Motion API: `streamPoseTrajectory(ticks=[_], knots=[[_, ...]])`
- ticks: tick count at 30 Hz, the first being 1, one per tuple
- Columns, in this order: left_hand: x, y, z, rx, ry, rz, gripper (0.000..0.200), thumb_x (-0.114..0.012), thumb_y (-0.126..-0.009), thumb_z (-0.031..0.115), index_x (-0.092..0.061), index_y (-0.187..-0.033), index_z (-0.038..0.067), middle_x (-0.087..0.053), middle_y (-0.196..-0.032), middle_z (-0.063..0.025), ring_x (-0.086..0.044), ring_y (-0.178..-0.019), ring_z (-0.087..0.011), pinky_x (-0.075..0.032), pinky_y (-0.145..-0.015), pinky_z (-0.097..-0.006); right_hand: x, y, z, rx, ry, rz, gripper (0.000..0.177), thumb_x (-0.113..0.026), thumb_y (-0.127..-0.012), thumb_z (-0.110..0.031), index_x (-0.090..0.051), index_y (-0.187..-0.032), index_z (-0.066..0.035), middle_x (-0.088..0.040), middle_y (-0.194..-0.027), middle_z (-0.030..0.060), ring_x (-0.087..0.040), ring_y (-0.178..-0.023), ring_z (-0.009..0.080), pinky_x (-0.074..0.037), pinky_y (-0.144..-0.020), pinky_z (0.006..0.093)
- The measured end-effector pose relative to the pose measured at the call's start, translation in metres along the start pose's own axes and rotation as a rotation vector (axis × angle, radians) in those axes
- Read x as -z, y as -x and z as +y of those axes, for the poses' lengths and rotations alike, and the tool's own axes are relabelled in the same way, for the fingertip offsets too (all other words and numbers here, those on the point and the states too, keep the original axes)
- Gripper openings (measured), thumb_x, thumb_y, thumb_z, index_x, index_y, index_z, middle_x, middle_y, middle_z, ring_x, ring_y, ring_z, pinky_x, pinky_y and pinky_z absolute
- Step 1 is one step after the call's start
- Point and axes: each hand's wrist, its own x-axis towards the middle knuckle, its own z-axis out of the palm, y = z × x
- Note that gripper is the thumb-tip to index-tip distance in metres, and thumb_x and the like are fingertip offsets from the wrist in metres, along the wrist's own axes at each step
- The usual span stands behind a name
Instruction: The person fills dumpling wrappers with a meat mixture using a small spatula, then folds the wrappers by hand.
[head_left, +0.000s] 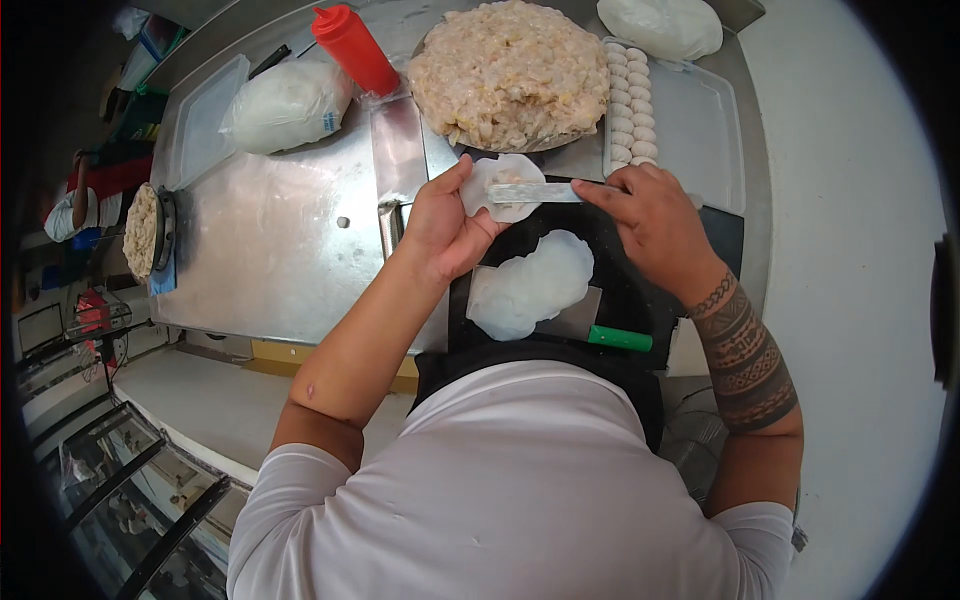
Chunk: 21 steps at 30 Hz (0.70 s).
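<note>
Thin, round white dough-like wrappers lie nearest, overlapping on a flat grey blade with a green handle. Beyond, a single pale wrapper is held in the cupped left hand, thumb near its rim; the right hand grips a flat, shiny spatula over it. Probably light, limp and easily torn, it is best cradled from beneath. Farther off sits a lumpy, pinkish mound of mince.

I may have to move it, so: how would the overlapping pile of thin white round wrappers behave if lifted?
The pile of thin white round wrappers would likely be floppy, since its edges look thin and wavy. It may slide apart, as the wrappers overlap unevenly. Each probably tears easily, looking slightly translucent.
</note>
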Motion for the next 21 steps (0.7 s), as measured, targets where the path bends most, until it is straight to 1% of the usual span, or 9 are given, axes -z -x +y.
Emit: streamPoseTrajectory(ticks=[2,4,7,9,11,14,16,19,21], knots=[[-0.005,0.005,0.000,-0.007,-0.019,0.009,0.051,-0.036,-0.113,0.032,-0.038,-0.144,-0.009,-0.050,-0.146,-0.0284,-0.053,-0.137,-0.0419,-0.044,-0.117,-0.0551,0.005,0.001,0.005,0.064,0.053,0.016,0.048,-0.061,-0.086,-0.001,-0.073,-0.128,-0.019,-0.062,-0.093,0.0072,-0.061,-0.091,0.0275,-0.050,-0.085,0.0422],[-0.010,0.010,0.003,-0.023,-0.034,0.018,0.050,-0.037,-0.114,0.032,-0.040,-0.143,-0.008,-0.053,-0.143,-0.0272,-0.055,-0.134,-0.0408,-0.046,-0.116,-0.0545,0.024,-0.004,0.007,-0.029,0.113,0.049,0.049,-0.062,-0.085,0.000,-0.074,-0.127,-0.021,-0.062,-0.094,0.0062,-0.060,-0.092,0.0264,-0.048,-0.087,0.0414],[-0.010,0.019,0.005,-0.026,-0.036,0.024,0.050,-0.037,-0.113,0.033,-0.041,-0.142,-0.008,-0.054,-0.143,-0.0271,-0.055,-0.134,-0.0407,-0.046,-0.116,-0.0545,0.041,-0.004,0.001,0.058,-0.003,-0.013,0.050,-0.062,-0.085,0.002,-0.074,-0.127,-0.023,-0.062,-0.094,0.0050,-0.060,-0.092,0.0255,-0.046,-0.085,0.0403],[-0.010,0.023,0.004,0.040,-0.047,0.002,0.050,-0.037,-0.114,0.033,-0.042,-0.142,-0.008,-0.055,-0.142,-0.0270,-0.055,-0.134,-0.0406,-0.045,-0.116,-0.0541,0.025,-0.002,0.002,0.093,0.011,-0.010,0.050,-0.063,-0.085,0.002,-0.074,-0.127,-0.023,-0.062,-0.094,0.0048,-0.060,-0.092,0.0249,-0.046,-0.085,0.0409],[-0.013,0.024,-0.002,0.024,-0.070,-0.003,0.050,-0.037,-0.114,0.033,-0.042,-0.142,-0.008,-0.055,-0.141,-0.0270,-0.056,-0.134,-0.0402,-0.045,-0.116,-0.0537,0.021,-0.002,0.003,0.129,0.027,-0.006,0.050,-0.063,-0.084,0.002,-0.074,-0.127,-0.023,-0.062,-0.094,0.0046,-0.060,-0.092,0.0244,-0.046,-0.085,0.0416],[-0.015,0.022,-0.003,-0.024,-0.094,-0.005,0.051,-0.037,-0.114,0.034,-0.042,-0.142,-0.008,-0.055,-0.142,-0.0267,-0.057,-0.133,-0.0392,-0.045,-0.117,-0.0527,0.027,-0.009,0.001,0.083,0.084,0.001,0.050,-0.061,-0.086,0.002,-0.074,-0.128,-0.022,-0.062,-0.094,0.0062,-0.061,-0.091,0.0263,-0.048,-0.084,0.0418],[-0.013,0.025,-0.005,-0.043,-0.092,-0.003,0.052,-0.037,-0.114,0.035,-0.042,-0.142,-0.008,-0.055,-0.142,-0.0264,-0.057,-0.133,-0.0388,-0.045,-0.117,-0.0522,0.028,-0.008,-0.004,-0.022,-0.132,-0.045,0.050,-0.059,-0.087,0.001,-0.073,-0.129,-0.022,-0.061,-0.094,0.0089,-0.061,-0.091,0.0294,-0.051,-0.083,0.0418],[-0.015,0.026,0.000,-0.038,-0.080,-0.044,0.052,-0.037,-0.114,0.035,-0.043,-0.143,-0.007,-0.056,-0.141,-0.0251,-0.057,-0.132,-0.0377,-0.045,-0.116,-0.0519,0.012,-0.001,-0.006,-0.032,-0.159,-0.149,0.050,-0.057,-0.087,0.002,-0.072,-0.129,-0.020,-0.060,-0.090,0.0102,-0.061,-0.089,0.0320,-0.053,-0.080,0.0421],[-0.014,0.024,0.003,-0.081,-0.073,0.033,0.050,-0.039,-0.113,0.035,-0.044,-0.142,-0.007,-0.058,-0.140,-0.0242,-0.058,-0.132,-0.0374,-0.046,-0.115,-0.0518,0.023,-0.005,-0.004,-0.038,-0.134,-0.146,0.046,-0.057,-0.088,0.001,-0.073,-0.127,-0.018,-0.061,-0.090,0.0110,-0.062,-0.089,0.0321,-0.053,-0.081,0.0433]])
